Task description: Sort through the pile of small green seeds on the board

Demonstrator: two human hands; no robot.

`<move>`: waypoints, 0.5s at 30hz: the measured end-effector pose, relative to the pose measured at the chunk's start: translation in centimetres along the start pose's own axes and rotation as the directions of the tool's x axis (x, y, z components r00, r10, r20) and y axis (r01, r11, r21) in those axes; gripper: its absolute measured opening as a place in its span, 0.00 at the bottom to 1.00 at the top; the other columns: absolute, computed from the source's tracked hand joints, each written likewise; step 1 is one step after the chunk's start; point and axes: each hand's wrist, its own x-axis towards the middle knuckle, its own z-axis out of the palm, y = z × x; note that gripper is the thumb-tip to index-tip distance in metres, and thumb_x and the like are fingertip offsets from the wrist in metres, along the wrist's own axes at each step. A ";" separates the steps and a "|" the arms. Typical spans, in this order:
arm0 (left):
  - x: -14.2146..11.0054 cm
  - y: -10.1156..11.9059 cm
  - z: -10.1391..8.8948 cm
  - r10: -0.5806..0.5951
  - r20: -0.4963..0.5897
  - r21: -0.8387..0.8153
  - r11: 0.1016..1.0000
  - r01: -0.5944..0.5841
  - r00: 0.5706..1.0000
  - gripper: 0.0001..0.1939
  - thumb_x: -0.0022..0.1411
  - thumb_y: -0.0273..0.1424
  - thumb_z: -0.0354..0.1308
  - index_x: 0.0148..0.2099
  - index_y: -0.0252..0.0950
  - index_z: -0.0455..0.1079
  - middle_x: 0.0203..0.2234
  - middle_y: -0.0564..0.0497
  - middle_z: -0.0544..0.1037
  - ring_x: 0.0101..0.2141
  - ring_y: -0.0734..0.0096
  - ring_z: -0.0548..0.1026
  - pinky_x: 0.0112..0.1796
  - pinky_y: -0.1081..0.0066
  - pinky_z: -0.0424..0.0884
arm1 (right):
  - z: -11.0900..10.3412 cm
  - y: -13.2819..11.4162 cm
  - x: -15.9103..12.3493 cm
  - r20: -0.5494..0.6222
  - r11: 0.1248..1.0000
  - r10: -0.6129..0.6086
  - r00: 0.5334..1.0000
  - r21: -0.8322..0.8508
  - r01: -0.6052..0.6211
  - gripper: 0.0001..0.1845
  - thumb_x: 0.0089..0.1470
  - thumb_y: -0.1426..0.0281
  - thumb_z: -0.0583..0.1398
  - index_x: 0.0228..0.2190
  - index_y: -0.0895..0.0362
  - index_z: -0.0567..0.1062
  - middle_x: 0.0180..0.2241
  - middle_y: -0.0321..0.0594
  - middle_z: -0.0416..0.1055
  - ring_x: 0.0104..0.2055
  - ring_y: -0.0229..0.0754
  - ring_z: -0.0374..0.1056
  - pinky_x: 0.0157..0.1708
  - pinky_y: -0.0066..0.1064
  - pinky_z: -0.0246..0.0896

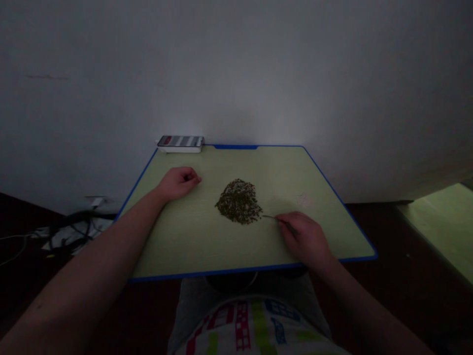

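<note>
Grain pile point(238, 202) lay near middle of table point(177, 246). Left hand point(179, 183), table's left side, curled, contents unclear; right hand point(303, 236), table's right side, pinched thin tool point(269, 217), tip beside pile. Low, light strokes seemed best against scattering.

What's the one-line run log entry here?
left hand: loosely curled, left of grain pile | right hand: grips thin tool, tip by pile's right edge | phone: atop white box, far left corner of table

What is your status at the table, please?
Right hand pinching thin tool, tip by right edge of pile of small bits. Left hand curled, left of pile. Phone at far left corner of table, out of the way.
</note>
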 end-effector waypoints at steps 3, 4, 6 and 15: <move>0.0 -0.1 0.0 -0.003 -0.005 -0.002 1.000 0.003 1.000 0.17 0.55 0.44 0.55 0.28 0.34 0.70 0.19 0.54 0.68 0.21 0.74 0.63 0.24 0.73 0.58 | 0.0 -0.2 0.1 0.017 1.000 -0.018 1.000 0.016 0.018 0.12 0.57 0.73 0.54 0.37 0.57 0.77 0.33 0.44 0.77 0.36 0.44 0.72 0.38 0.37 0.68; 0.0 -0.1 0.0 -0.001 -0.006 -0.007 1.000 0.001 1.000 0.17 0.55 0.45 0.55 0.29 0.34 0.70 0.19 0.54 0.68 0.21 0.74 0.64 0.24 0.73 0.58 | 0.0 -0.2 0.0 0.022 0.999 -0.026 0.999 0.024 0.025 0.12 0.57 0.73 0.54 0.37 0.57 0.77 0.33 0.43 0.77 0.36 0.44 0.72 0.38 0.37 0.68; 0.1 -0.2 0.0 0.010 -0.005 -0.006 1.000 -0.010 1.000 0.18 0.55 0.45 0.54 0.29 0.34 0.70 0.19 0.53 0.69 0.22 0.74 0.64 0.24 0.73 0.58 | -0.1 -0.3 0.0 0.025 0.999 -0.037 0.999 0.036 0.036 0.12 0.57 0.74 0.54 0.37 0.57 0.77 0.33 0.43 0.78 0.36 0.44 0.72 0.38 0.37 0.68; 0.0 -0.2 0.1 0.019 -0.015 0.020 1.000 -0.019 1.000 0.17 0.56 0.44 0.54 0.28 0.34 0.70 0.19 0.53 0.69 0.21 0.75 0.64 0.24 0.73 0.59 | 0.3 -0.8 0.6 0.056 0.998 -0.046 0.997 0.040 0.043 0.12 0.58 0.73 0.54 0.38 0.58 0.77 0.33 0.43 0.77 0.36 0.43 0.72 0.38 0.36 0.67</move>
